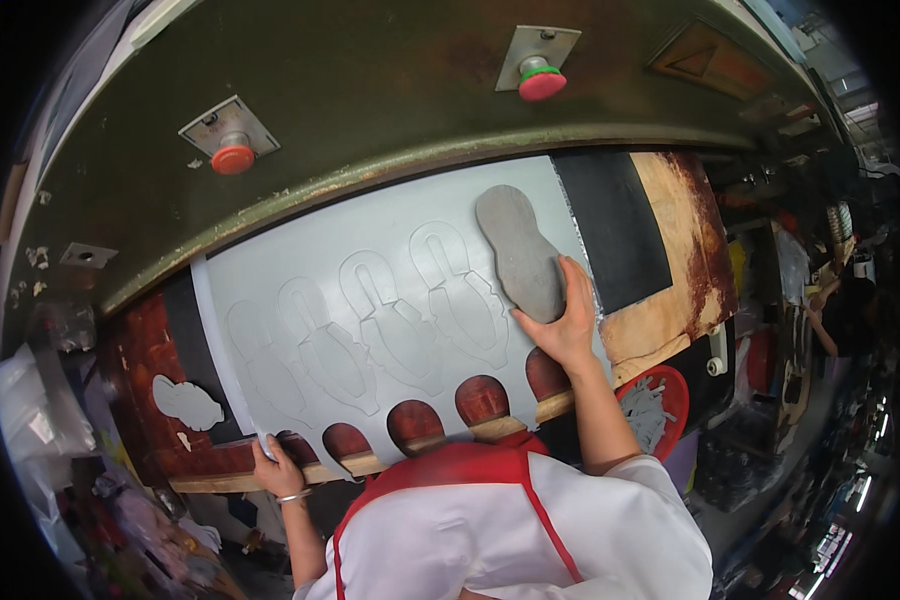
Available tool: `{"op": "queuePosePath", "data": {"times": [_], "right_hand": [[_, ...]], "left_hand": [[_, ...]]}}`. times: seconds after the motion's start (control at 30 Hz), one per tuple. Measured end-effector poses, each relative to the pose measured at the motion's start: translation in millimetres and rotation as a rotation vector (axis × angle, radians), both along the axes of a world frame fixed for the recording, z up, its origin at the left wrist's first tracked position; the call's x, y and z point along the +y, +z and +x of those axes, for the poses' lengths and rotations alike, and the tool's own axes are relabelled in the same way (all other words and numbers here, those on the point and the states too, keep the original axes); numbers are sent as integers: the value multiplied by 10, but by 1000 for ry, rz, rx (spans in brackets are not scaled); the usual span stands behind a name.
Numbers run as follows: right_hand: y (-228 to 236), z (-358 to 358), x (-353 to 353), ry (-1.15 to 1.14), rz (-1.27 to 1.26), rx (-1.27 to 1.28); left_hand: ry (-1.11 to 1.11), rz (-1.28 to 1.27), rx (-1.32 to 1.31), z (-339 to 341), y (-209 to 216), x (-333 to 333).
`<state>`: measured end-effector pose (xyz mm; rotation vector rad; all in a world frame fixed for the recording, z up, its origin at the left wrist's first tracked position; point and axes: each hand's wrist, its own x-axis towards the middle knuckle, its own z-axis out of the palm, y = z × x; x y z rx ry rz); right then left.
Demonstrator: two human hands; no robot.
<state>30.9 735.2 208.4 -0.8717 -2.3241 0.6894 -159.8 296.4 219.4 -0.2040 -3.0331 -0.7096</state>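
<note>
A light grey sheet [310, 240] lies over the work board, with several sole-shaped outlines cut in it and rounded gaps along its near edge. On its right part rests a darker grey sole-shaped block [518, 245], perhaps a cutting die. My right hand [568, 325] grips the block's near end, thumb on the left side and fingers along the right. At the sheet's near left corner, my left hand [276, 468] pinches the edge between thumb and fingers.
A green machine beam [370, 110] spans the far side, bearing two red-topped push buttons [233, 155]. A black mat [610, 230] lies right of the sheet. On the red-brown board [150, 350] sits a pale sole-shaped piece [188, 402]. A red basin [660, 400] holds grey scraps.
</note>
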Motion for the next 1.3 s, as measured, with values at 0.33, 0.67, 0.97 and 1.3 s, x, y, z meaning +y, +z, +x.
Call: {"op": "queuePosePath", "data": {"times": [0.33, 0.67, 0.97, 1.3], "right_hand": [[574, -1491, 950, -254, 120, 183], [222, -2238, 1068, -265, 108, -54], [-75, -1173, 957, -603, -474, -187], [-167, -536, 645, -458, -249, -73]], "left_hand": [[25, -29, -179, -882, 205, 560], [-119, -161, -69, -2047, 66, 1100], [-63, -101, -28, -2027, 63, 1164], [-111, 216, -116, -1526, 84, 713]]}}
